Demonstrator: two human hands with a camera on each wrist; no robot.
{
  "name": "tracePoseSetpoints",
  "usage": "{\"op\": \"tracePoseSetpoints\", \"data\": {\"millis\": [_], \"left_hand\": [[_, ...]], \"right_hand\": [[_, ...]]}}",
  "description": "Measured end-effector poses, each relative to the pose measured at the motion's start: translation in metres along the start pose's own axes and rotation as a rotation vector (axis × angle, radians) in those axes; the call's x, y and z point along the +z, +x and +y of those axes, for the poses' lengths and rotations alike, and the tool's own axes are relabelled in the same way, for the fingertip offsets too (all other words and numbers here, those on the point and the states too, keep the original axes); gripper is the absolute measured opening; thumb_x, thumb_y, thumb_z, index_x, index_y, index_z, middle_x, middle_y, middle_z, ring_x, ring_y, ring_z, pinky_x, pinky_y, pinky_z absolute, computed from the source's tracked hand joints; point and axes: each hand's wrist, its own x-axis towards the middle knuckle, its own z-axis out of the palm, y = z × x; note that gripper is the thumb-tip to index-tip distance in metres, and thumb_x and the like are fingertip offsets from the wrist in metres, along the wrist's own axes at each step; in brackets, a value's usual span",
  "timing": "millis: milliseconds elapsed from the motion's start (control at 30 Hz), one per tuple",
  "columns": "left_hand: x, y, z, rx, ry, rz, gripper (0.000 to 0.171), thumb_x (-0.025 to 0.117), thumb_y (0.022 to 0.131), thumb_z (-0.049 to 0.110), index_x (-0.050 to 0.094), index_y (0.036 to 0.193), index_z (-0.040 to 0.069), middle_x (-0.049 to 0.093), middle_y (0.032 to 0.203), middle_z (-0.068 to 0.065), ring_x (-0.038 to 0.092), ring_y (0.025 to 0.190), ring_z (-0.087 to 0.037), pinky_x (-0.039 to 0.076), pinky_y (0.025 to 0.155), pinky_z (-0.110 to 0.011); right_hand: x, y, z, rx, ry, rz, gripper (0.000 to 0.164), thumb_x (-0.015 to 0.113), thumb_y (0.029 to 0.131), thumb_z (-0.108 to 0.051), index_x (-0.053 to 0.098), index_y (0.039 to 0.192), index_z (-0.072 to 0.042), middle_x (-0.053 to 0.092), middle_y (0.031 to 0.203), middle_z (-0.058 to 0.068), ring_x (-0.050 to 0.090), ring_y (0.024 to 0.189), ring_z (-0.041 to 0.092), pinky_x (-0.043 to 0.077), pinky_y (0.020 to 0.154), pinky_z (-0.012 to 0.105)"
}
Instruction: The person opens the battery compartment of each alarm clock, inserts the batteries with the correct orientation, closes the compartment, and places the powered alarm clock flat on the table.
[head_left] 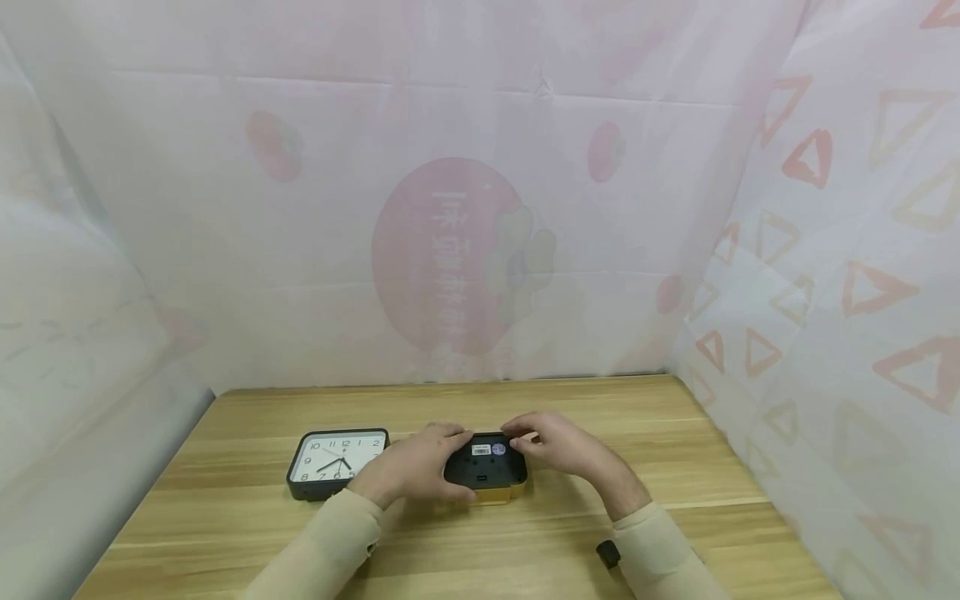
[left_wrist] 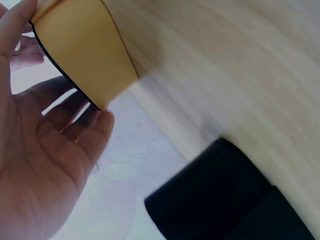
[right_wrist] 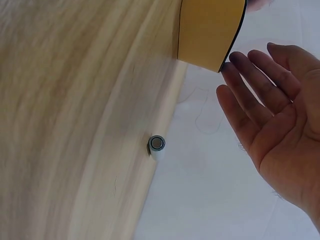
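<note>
A small yellow-sided device point(head_left: 491, 497) lies on the table with its black panel point(head_left: 480, 473) facing up. The panel carries a white barcode label and a round purple sticker. My left hand point(head_left: 420, 467) holds it from the left, thumb at the near edge and fingers at the far edge; its yellow side point(left_wrist: 85, 50) shows between them in the left wrist view. My right hand point(head_left: 558, 446) is at the far right corner. In the right wrist view its fingers are loosely extended, the fingertips at the panel's dark rim. The device's front is hidden.
A white-faced clock point(head_left: 330, 458) with a dark frame lies face up left of my left hand; its dark side point(left_wrist: 215, 195) looms in the left wrist view. A small battery-like cylinder point(right_wrist: 157, 144) is on the wooden table point(head_left: 420, 550). Printed cloth walls point(head_left: 300, 250) enclose the table.
</note>
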Motion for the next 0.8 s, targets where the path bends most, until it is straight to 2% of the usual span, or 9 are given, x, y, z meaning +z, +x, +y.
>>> {"op": "tracePoseSetpoints", "data": {"millis": [100,233,500,667,800], "left_hand": [[0.001,0.002,-0.005,0.011,-0.067,-0.019,0.107,0.098,0.091,0.062,0.057,0.174,0.008,0.058,0.179,-0.016,0.058,0.164,-0.041,0.054,0.134,-0.059],[0.001,0.004,-0.008,0.013,-0.111,-0.022,0.105,0.100,0.090,0.058,0.059,0.172,0.008,0.059,0.178,-0.017,0.058,0.165,-0.042,0.052,0.136,-0.060],[0.001,0.005,-0.009,0.001,-0.102,-0.017,0.103,0.101,0.089,0.059,0.061,0.170,0.009,0.063,0.176,-0.015,0.060,0.163,-0.040,0.052,0.136,-0.058],[0.000,0.006,-0.009,0.002,-0.091,-0.015,0.104,0.102,0.088,0.059,0.062,0.170,0.008,0.063,0.175,-0.014,0.061,0.163,-0.039,0.053,0.135,-0.058],[0.001,0.006,-0.009,0.017,-0.089,-0.013,0.103,0.102,0.088,0.058,0.063,0.169,0.006,0.063,0.174,-0.016,0.061,0.163,-0.040,0.053,0.134,-0.059]], "right_hand": [[0.003,0.001,-0.004,-0.007,-0.033,-0.001,0.033,0.070,0.119,-0.018,0.080,0.146,-0.001,0.083,0.144,0.016,0.078,0.139,0.038,0.064,0.118,0.064],[0.010,0.004,-0.012,-0.024,-0.082,-0.006,0.031,0.074,0.117,-0.020,0.081,0.143,-0.003,0.085,0.139,0.013,0.079,0.132,0.032,0.067,0.113,0.059],[0.021,0.007,-0.022,-0.051,-0.138,-0.036,0.026,0.079,0.115,-0.026,0.084,0.133,-0.009,0.083,0.133,0.007,0.077,0.123,0.024,0.067,0.108,0.047],[0.026,0.010,-0.026,-0.051,-0.172,-0.050,0.017,0.082,0.113,-0.028,0.085,0.122,-0.014,0.080,0.121,0.002,0.073,0.109,0.014,0.065,0.099,0.036],[0.031,0.013,-0.029,-0.059,-0.237,-0.039,0.014,0.086,0.110,-0.029,0.083,0.113,-0.016,0.076,0.112,-0.001,0.065,0.098,0.010,0.060,0.092,0.033]]}}
